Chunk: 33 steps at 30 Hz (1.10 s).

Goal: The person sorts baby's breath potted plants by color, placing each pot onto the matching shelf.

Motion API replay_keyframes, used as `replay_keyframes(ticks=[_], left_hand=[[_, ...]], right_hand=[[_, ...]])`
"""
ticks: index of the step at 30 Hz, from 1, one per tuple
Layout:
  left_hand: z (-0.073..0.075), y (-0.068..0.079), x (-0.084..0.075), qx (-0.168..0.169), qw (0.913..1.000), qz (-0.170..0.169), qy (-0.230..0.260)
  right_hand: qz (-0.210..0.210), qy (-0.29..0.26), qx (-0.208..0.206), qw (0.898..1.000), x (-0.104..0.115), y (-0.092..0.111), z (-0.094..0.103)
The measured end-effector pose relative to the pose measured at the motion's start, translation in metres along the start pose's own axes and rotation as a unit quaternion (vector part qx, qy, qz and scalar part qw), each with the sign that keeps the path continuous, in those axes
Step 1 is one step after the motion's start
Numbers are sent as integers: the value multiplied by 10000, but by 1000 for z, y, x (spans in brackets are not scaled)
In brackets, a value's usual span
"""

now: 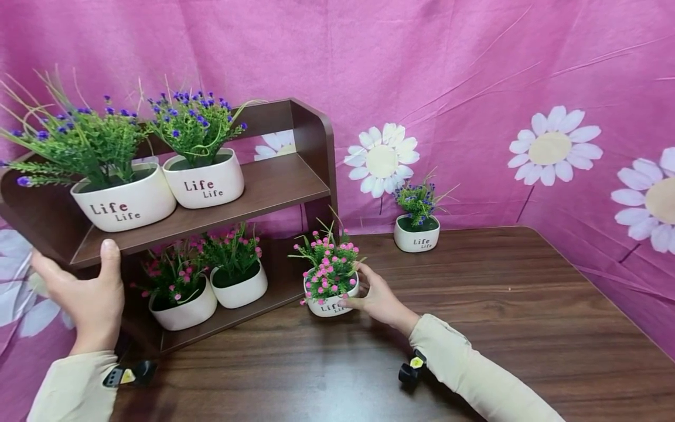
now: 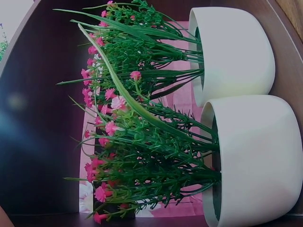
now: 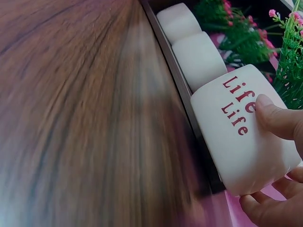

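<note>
My right hand [image 1: 377, 296] grips a white flowerpot [image 3: 236, 137] of pink flowers by its side, thumb on the front beside the "Life" lettering and fingers underneath. That pot stands out at the front right corner of a brown two-tier shelf [image 1: 263, 181]. At the shelf's left side panel, my left hand [image 1: 89, 299] holds on, its thumb against the upper board's front edge and its other fingers partly hidden behind the panel. Two more pink-flowered pots [image 1: 239, 285] sit side by side on the lower tier, seen close in the left wrist view.
Two white pots with purple flowers [image 1: 205, 179] stand on the upper tier, toward its left. A smaller-looking purple-flowered pot [image 1: 416, 235] is at the back of the wooden table [image 1: 474, 299]. A pink daisy-print cloth [image 1: 453, 70] hangs behind.
</note>
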<state>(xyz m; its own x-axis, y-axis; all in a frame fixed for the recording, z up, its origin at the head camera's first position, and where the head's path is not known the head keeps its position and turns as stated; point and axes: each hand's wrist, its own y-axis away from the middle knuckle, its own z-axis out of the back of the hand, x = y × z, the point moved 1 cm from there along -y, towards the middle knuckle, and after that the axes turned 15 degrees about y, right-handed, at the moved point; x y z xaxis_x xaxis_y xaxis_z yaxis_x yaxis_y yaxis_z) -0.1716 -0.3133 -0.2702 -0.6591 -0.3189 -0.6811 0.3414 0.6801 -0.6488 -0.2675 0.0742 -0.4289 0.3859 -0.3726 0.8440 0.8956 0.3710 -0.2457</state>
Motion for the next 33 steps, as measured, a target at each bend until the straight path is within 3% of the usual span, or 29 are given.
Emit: replay_keyframes(ticks=[10,33], left_hand=[[0,1,1,36,10000,-5,-25],[0,0,0,26,10000,-36,14]], right_hand=[[222,211,-5,9995,12,-13,-27],[-62,98,-245,9996,23,-55,-60]])
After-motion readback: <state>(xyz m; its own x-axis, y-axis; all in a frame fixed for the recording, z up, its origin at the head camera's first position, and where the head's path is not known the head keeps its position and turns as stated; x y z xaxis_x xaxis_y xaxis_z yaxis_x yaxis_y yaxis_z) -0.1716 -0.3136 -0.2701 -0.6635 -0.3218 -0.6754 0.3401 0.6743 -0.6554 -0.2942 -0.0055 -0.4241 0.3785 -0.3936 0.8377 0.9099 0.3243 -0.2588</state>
